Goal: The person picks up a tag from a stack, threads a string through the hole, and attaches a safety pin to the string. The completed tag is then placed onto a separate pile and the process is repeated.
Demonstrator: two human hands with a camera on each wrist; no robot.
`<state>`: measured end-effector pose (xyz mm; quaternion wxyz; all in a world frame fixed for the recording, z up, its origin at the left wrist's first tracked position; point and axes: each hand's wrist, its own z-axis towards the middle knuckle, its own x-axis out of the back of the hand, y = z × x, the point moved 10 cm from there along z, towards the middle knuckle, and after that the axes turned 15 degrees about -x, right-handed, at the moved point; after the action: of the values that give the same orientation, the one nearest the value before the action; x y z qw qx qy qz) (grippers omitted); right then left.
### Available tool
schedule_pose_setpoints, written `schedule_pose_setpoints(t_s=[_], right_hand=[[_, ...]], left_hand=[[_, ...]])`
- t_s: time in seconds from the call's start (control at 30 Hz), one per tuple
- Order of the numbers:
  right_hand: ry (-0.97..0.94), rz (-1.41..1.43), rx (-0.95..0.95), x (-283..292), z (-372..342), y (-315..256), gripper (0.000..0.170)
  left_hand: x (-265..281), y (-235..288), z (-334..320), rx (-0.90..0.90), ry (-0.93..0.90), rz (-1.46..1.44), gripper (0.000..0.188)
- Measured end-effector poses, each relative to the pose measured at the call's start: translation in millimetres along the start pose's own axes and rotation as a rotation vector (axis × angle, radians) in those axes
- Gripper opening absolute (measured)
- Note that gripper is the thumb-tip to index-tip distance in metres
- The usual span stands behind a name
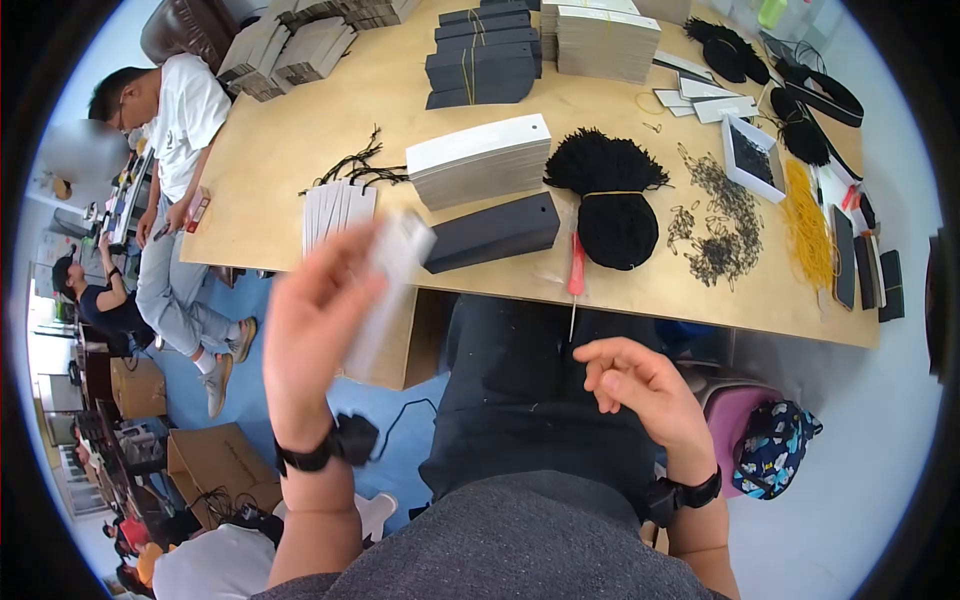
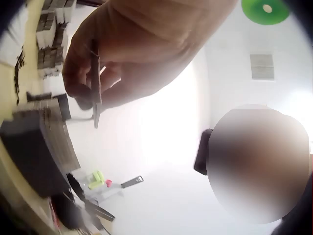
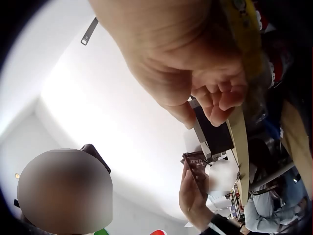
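Note:
My left hand [image 1: 312, 325] pinches a pale card tag [image 1: 392, 270] between thumb and fingers, raised in front of the table's near edge and blurred in the head view. Edge-on, the same tag [image 2: 96, 83] shows as a thin strip in the left wrist view. My right hand [image 1: 645, 392] hovers over the lap with loosely curled fingers and nothing in them. Beyond the hands lie a dark tag stack [image 1: 495, 232], a white tag stack [image 1: 480, 162] and several corded tags [image 1: 338, 212]. A banded bundle of black cords [image 1: 617, 225] lies to their right.
A red-handled tool [image 1: 577, 268] juts over the table edge. Loose safety pins [image 1: 725, 235], a white box [image 1: 768, 187] of small black pieces and yellow bands [image 1: 805, 230] lie at right. Banded stacks [image 1: 480, 70] stand at the back. A seated person [image 1: 190, 110] is at left.

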<state>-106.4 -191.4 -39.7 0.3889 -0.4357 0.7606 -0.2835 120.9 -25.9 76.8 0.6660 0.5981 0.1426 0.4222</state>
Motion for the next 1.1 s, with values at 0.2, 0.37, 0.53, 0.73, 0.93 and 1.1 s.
schedule_pose_setpoints(t_s=[0.2,0.37,0.53,0.73,0.93,1.1], right_hand=[[-0.019,-0.093,-0.053,-10.8,-2.9,5.0,0.025],[0.318,-0.317,0.237,18.2,-12.2,-28.1,0.015],[0.83,-0.655,0.611,32.6,-26.2,-84.0,0.01],[0.977,-0.814,0.839,22.5,-16.9,-111.3,0.014],[0.991,-0.755,0.72,31.1,-5.3,-114.1,0.011],[0.941,-0.825,0.77,-1.5,-39.4,-103.9,0.013]], left_hand=[[60.6,-35.1,66.5,-0.219,0.287,0.504,0.037],[38.9,-90.6,55.0,-0.274,0.112,0.96,0.036],[21.8,-15.1,22.5,-0.543,0.367,1.065,0.031],[-52.1,22.2,-20.5,-0.564,0.078,0.499,0.025],[-127.2,6.9,-32.4,-0.385,-0.202,-0.032,0.025],[-182.8,-29.6,-34.8,0.205,-0.429,-0.579,0.041]])
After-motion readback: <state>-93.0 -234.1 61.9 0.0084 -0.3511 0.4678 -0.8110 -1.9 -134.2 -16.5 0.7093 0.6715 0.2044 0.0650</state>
